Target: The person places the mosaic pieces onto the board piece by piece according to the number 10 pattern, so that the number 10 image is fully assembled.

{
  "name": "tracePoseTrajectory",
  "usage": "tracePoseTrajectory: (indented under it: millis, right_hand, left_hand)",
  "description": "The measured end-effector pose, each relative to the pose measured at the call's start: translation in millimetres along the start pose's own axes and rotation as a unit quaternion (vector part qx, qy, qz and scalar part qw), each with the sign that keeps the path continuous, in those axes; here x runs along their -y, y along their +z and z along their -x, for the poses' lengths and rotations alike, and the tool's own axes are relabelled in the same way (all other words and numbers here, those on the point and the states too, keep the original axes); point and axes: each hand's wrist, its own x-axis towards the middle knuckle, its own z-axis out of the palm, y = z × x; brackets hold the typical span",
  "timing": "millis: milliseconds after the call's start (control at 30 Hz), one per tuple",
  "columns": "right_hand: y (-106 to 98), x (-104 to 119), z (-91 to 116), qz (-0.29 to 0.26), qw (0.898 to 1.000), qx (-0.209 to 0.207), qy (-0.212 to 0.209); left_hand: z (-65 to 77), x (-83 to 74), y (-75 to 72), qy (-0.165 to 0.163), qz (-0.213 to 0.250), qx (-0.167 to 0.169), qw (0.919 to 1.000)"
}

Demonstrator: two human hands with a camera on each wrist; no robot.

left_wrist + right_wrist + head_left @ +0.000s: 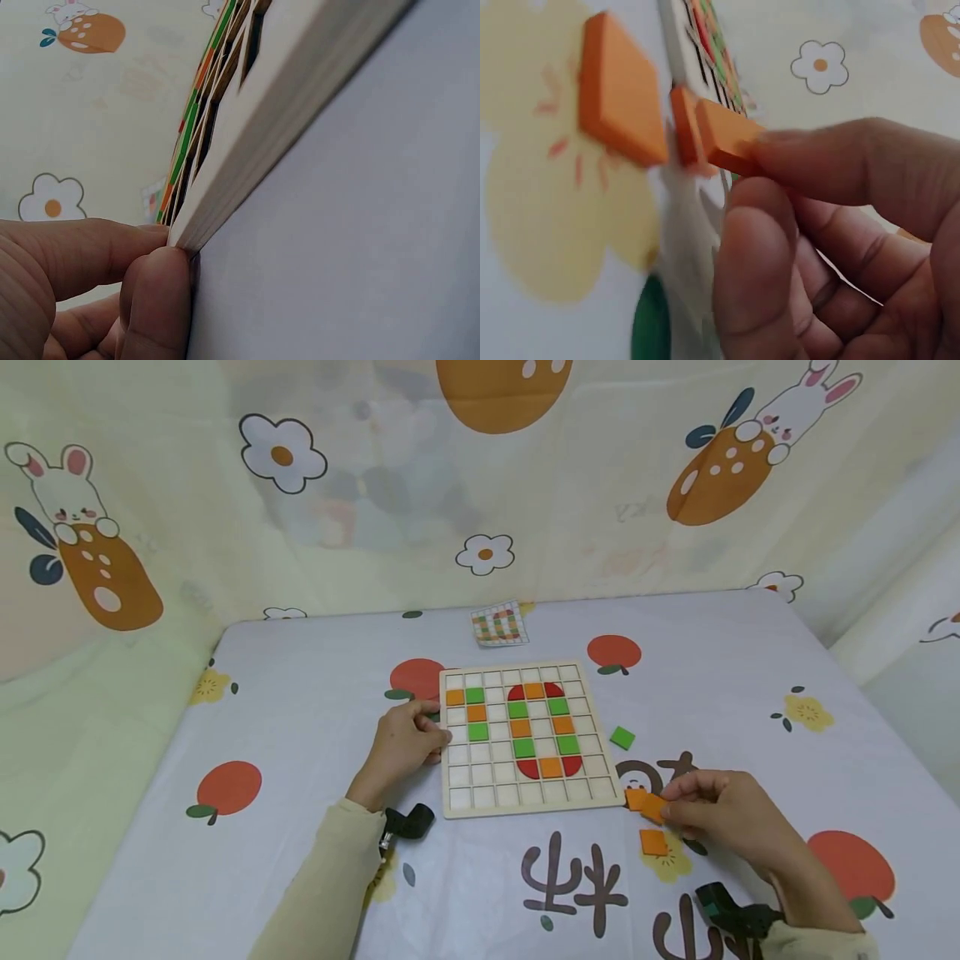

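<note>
A wooden grid board (pixel 459 777) lies in the middle of the table, its cells partly filled with orange, green and red tiles. At its left edge my left hand (pixel 405 739) pinches the rim between thumb and finger; the left wrist view shows the board's pale edge (pixel 217 202) right at the fingertips. My right hand (pixel 723 810) is beside the lower right corner, holding an orange square tile (pixel 731 135) between thumb and fingers. Two more orange tiles are near it: one (pixel 636 799) by the board's corner, another (pixel 653 842) nearer to me.
A loose green tile (pixel 622 737) lies right of the board. Behind the board is a small card (pixel 500 624) printted with a coloured grid. The tablecloth (pixel 300 860) bears printed fruit and flowers, and a patterned curtain (pixel 570 527) rises behind the table.
</note>
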Motion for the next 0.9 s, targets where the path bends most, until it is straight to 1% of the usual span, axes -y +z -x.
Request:
tracePoseTrajectory:
  millis: [167, 333, 533, 667, 900]
  right_hand:
    - [5, 13, -7, -0.059, 0.998, 0.013, -0.010]
    - [15, 27, -16, -0.094, 0.995, 0.030, -0.025]
    - [25, 39, -25, -0.111, 0.993, 0.034, -0.033]
    - [33, 47, -30, -0.117, 0.991, 0.049, -0.043]
    - [47, 70, -44, -0.119, 0.990, 0.059, -0.052]
  left_hand:
    - [-0.1, -0.8, -1.3, -0.001, 0.000, 0.000, 1.0000]
    - [-0.5, -2.0, -2.9, -0.001, 0.001, 0.000, 1.0000]
    - [-0.2, -1.9, -0.4, -0.002, 0.005, 0.004, 1.0000]
    - [-0.3, 0.3, 1.8, -0.003, 0.007, 0.004, 1.0000]
    - [0.7, -1.4, -0.2, -0.005, 0.008, -0.001, 1.0000]
